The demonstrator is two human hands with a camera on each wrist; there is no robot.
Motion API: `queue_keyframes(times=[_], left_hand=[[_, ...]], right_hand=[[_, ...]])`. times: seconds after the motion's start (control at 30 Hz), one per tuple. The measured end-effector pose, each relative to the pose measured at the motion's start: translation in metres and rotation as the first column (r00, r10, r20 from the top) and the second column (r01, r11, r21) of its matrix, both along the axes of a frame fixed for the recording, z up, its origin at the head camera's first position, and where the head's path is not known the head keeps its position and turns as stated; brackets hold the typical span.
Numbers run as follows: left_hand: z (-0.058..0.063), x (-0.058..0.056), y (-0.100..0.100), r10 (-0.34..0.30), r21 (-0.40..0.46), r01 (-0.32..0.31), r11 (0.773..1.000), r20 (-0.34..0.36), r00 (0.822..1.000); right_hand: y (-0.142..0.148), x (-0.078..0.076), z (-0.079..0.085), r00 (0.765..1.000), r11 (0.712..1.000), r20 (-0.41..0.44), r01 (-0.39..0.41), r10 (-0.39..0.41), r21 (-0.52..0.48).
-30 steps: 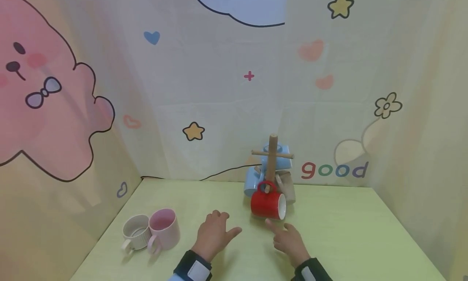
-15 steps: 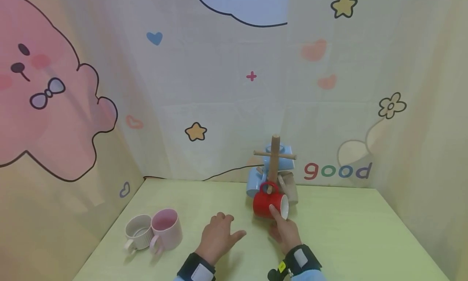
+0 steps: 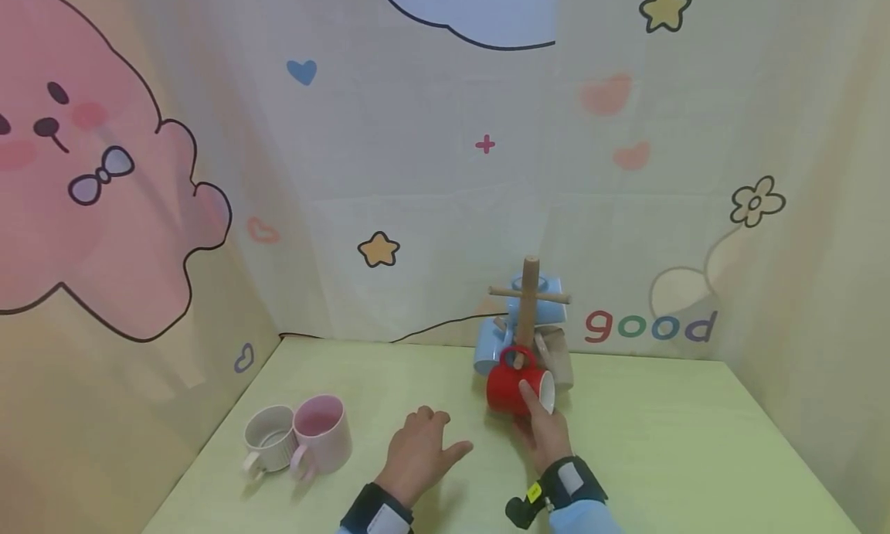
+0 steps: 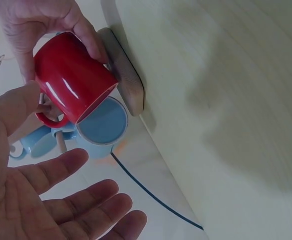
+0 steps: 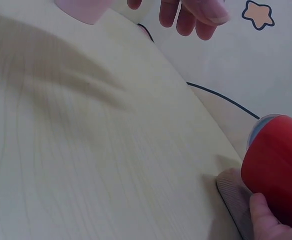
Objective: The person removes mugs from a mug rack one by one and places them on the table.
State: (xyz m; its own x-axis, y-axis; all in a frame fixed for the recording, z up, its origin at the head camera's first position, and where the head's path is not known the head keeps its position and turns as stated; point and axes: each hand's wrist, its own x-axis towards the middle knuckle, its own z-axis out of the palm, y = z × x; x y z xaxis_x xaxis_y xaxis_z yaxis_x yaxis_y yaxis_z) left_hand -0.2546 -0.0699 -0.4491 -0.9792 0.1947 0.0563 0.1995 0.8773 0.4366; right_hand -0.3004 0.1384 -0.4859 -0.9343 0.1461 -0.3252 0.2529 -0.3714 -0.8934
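Red mug (image 3: 504, 391), tipped on its side, sits in the right hand (image 3: 551, 435).

Head view was evenly and softly lit, both wrist views dimmer and greyer, where diffuse shadows spread across the pale tabletop (image 5: 150, 150), small whitish glints showed on the red mug (image 4: 81, 72), and fine detail looked slightly soft.
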Motion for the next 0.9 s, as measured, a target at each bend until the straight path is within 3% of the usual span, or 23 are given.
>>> queue_keyframes(times=[0.33, 0.7, 0.9], left_hand=[[-0.007, -0.001, 0.0, 0.004, -0.006, -0.005, 1.0, -0.022, 1.0], [-0.002, 0.002, 0.0, -0.003, -0.003, 0.003, 1.0, -0.027, 1.0], [-0.002, 0.003, 0.0, 0.003, -0.007, -0.003, 1.0, -0.014, 1.0]], right_hand=[[0.0, -0.004, 0.002, 1.0, 1.0, 0.008, 0.024, -0.024, 0.003], [-0.004, 0.003, 0.011, 1.0, 0.999, -0.008, 0.027, -0.027, -0.034], [-0.005, 0.007, 0.012, 1.0, 1.0, -0.013, 0.021, -0.021, -0.002]])
